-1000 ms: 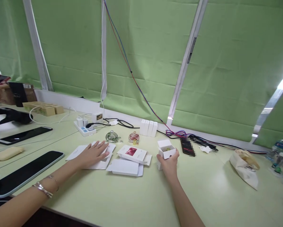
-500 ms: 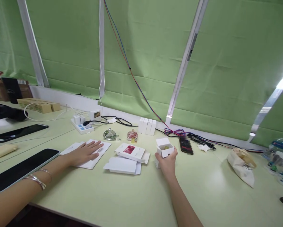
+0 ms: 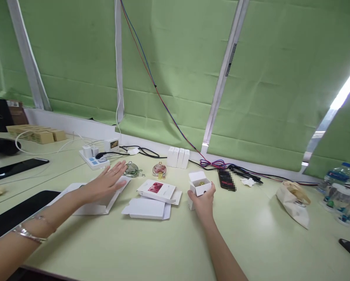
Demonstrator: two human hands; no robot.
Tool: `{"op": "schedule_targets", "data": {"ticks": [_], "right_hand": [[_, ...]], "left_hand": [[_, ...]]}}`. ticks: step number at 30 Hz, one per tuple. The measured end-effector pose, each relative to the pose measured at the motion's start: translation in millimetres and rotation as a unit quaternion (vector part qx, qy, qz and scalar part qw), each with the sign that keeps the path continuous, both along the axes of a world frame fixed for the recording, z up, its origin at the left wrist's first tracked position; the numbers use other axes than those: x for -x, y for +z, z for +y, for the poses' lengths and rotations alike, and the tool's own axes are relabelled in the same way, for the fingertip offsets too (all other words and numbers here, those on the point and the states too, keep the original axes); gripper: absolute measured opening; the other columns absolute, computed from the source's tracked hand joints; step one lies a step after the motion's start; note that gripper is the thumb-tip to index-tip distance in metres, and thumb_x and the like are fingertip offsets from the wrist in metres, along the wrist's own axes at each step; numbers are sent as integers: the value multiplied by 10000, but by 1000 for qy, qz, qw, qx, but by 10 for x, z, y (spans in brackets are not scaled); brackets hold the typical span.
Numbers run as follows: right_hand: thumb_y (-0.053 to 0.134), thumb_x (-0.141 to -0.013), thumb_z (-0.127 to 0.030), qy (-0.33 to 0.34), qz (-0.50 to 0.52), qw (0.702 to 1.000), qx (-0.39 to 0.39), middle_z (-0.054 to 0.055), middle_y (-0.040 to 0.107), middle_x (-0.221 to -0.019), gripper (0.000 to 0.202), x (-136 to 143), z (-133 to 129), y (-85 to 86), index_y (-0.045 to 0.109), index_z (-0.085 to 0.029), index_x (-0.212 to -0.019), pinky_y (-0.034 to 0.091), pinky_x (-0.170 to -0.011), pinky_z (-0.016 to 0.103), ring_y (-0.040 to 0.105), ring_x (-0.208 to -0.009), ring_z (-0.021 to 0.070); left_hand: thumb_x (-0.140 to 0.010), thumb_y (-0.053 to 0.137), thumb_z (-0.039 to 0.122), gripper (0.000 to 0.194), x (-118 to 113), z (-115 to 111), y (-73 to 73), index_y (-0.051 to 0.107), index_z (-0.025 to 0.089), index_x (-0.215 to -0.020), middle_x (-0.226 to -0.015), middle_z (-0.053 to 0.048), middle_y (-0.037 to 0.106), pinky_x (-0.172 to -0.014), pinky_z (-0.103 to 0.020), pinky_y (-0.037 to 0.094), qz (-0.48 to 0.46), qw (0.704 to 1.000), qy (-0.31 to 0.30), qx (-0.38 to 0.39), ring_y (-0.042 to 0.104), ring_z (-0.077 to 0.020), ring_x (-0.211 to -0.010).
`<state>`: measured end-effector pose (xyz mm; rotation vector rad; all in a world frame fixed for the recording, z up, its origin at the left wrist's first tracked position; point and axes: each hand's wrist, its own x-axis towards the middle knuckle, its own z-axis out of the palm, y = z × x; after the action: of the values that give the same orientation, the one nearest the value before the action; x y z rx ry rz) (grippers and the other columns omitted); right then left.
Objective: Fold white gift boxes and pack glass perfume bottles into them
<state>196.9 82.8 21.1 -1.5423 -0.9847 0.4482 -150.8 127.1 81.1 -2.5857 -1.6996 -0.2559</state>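
Note:
My left hand (image 3: 106, 183) is raised with fingers stretched out, over a white folded carton (image 3: 97, 209) that lies partly opened on the table. Whether it still touches the carton I cannot tell. My right hand (image 3: 203, 201) is wrapped round an upright white box (image 3: 197, 178) whose top flaps stand open; something yellowish shows inside. Between my hands lie flattened white cartons (image 3: 145, 208), the upper one (image 3: 156, 189) printed with a red picture. Behind them stand a green glass bottle (image 3: 131, 169) and a pink one (image 3: 159, 169), each with small loose parts beside it.
Several white boxes (image 3: 178, 157) stand at the back near a dark phone-like device (image 3: 226, 180) and bundled cables. A power strip (image 3: 93, 160) sits back left; dark phones (image 3: 16, 169) lie at left. A cloth pouch (image 3: 293, 203) and plastic bottles (image 3: 338, 173) occupy the right.
My left hand has lifted off the flat carton, which has sprung partly open. My right hand still holds the white box. The view has turned slightly right.

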Motion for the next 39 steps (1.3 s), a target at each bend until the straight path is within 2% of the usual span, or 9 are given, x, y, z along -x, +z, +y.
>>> {"op": "schedule_targets", "data": {"ticks": [3,6,11,15,20,25,29,34,39], "right_hand": [[678,-572,-399,1,-3,1000,8,242,381,-1334,988,-1,-13,0,165,-101,-1363,315,-971,508,388,-1198,399],[671,-587,-402,5,-7,1000,11,238,385,-1332,995,-8,-27,-12,135,-108,-1373,329,-970,496,402,-1198,379],[660,-599,-412,10,-16,1000,8,253,364,-1340,1005,-17,-22,-29,107,-87,-1373,328,-978,494,399,-1207,375],[664,-595,-418,10,-19,1000,8,255,357,-1344,1008,-22,-11,-39,112,-91,-1372,313,-982,519,380,-1217,388],[667,-594,-426,9,-20,1000,6,249,346,-1355,1006,-30,-1,-55,124,-92,-1373,312,-986,518,360,-1234,395],[664,-597,-429,7,-19,1000,8,248,376,-1325,1007,-29,-11,-56,121,-88,-1373,331,-966,528,388,-1208,399],[669,-596,-442,7,-20,1000,4,239,396,-1304,1001,-28,-21,-58,128,-100,-1366,342,-961,516,401,-1201,385],[679,-584,-443,4,-15,1000,3,221,394,-1310,997,-29,-8,-69,138,-126,-1359,356,-959,486,433,-1173,352],[685,-576,-450,4,-12,1000,10,212,410,-1294,1011,-36,-4,-83,136,-128,-1361,370,-945,470,445,-1156,345]], "left_hand": [[-908,209,594,708,-525,-149,90,86,175,-1466,-1529,-53,21,-1137,-433,49,1,996,-89,15,45,-250,-1408],[-888,236,634,724,-1005,-277,-9,166,189,-1456,-1521,-64,130,-1135,-452,51,9,984,-167,60,85,-263,-1404],[-843,281,691,781,-1251,-346,-289,220,198,-1444,-1508,-117,168,-1108,-507,124,6,983,-145,111,136,-317,-1389],[-856,259,678,738,-1057,-364,-370,229,228,-1440,-1507,-102,178,-1104,-514,124,9,986,-110,122,140,-303,-1392],[-857,246,678,767,-874,-392,-336,188,190,-1447,-1507,-120,142,-1103,-524,107,21,993,-64,102,114,-307,-1394],[-883,300,606,713,-669,-420,-99,138,213,-1455,-1516,-73,66,-1118,-496,77,-11,997,-62,42,59,-279,-1401],[-778,504,576,887,-148,-411,115,105,176,-1462,-1518,-91,70,-1121,-475,97,14,996,-18,82,40,-303,-1398],[-498,645,169,1026,483,-474,43,230,135,-1435,-1496,-137,229,-1095,-551,64,97,977,81,170,72,-338,-1394],[-515,601,163,902,639,-583,5,361,187,-1384,-1377,-129,462,-1109,-498,70,72,992,67,79,325,-295,-1325]]}}
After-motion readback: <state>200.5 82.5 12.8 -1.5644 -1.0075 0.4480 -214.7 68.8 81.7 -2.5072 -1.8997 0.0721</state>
